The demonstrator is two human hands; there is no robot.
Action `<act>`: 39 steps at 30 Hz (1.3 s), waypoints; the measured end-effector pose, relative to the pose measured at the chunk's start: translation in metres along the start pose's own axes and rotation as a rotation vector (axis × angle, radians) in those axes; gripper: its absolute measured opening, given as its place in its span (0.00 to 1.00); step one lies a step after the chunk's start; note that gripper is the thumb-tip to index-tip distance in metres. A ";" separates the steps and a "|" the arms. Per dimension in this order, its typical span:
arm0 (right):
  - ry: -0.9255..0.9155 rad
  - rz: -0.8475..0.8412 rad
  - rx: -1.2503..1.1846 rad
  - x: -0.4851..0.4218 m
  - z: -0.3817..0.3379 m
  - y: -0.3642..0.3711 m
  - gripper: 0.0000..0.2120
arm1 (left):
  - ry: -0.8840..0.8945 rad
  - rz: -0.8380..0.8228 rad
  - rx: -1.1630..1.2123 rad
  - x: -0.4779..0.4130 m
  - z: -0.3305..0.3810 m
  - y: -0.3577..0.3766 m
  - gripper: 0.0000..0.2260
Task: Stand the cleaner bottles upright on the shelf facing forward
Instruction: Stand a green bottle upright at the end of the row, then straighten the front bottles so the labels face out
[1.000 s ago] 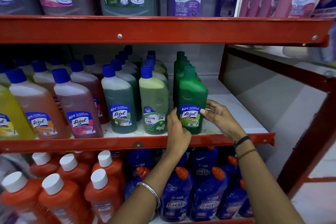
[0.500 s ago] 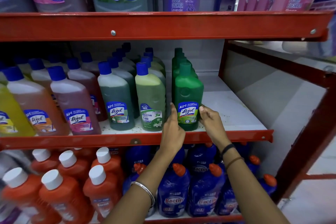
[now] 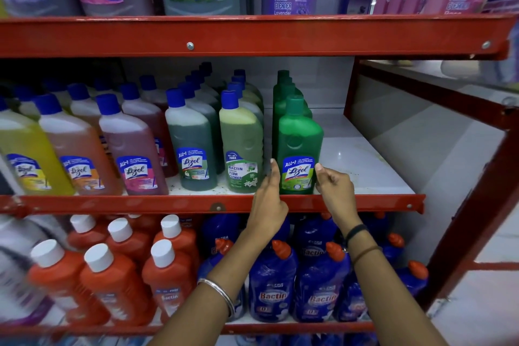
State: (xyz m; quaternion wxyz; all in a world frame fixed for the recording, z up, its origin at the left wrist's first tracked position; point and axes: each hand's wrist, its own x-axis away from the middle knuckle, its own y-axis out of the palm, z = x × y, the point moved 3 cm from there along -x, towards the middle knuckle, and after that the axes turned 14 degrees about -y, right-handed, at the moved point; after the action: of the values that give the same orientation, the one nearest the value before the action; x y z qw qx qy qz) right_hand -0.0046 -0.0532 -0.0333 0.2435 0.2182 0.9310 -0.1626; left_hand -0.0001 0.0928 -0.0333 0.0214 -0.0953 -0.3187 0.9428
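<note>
Fingers of the left hand [image 3: 268, 199] and right hand [image 3: 334, 191] have eased apart off the green plastic Lizol bottle [image 3: 299, 146], upright at the white shelf [image 3: 365, 171]'s 6 o'clock edge, label forward, likely placed.

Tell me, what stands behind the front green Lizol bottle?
Behind the front green Lizol bottle, more green bottles stand in a row; mostly caps and shoulders show, their labels are covered.

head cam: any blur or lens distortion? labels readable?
Head view: sharp in the middle, the green bottle label reads Lizol; motion blur smears the orange bottles lower left and the top corners; wide-angle bends the red shelf rail; small glare spot on the white shelf.
</note>
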 end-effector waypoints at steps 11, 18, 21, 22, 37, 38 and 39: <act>-0.248 -0.247 0.033 0.038 -0.058 0.093 0.30 | -0.004 0.312 0.131 -0.015 -0.046 -0.073 0.33; -0.126 -0.296 0.200 0.014 -0.043 0.116 0.35 | -0.096 -0.039 -0.138 -0.020 -0.054 -0.070 0.42; -0.120 -0.317 0.250 0.018 -0.048 0.111 0.34 | -0.082 -0.044 -0.170 -0.012 -0.053 -0.073 0.43; -0.127 -0.323 0.264 0.020 -0.049 0.110 0.33 | -0.075 -0.048 -0.183 -0.010 -0.054 -0.074 0.43; -0.194 -0.059 0.521 0.062 -0.068 0.099 0.12 | -0.038 0.063 0.079 0.009 -0.076 -0.097 0.37; -0.230 -0.025 0.508 0.069 -0.074 0.104 0.12 | -0.049 0.139 0.135 0.007 -0.081 -0.106 0.36; -0.261 -0.033 0.465 0.071 -0.078 0.110 0.13 | -0.055 0.206 0.163 0.004 -0.086 -0.113 0.35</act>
State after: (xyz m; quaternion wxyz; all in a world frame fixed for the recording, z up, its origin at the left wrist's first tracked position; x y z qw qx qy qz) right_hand -0.0369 0.0958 -0.0278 0.3022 0.2301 0.8327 -0.4028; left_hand 0.0101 0.2350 -0.0327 -0.0765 -0.0996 -0.2302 0.9650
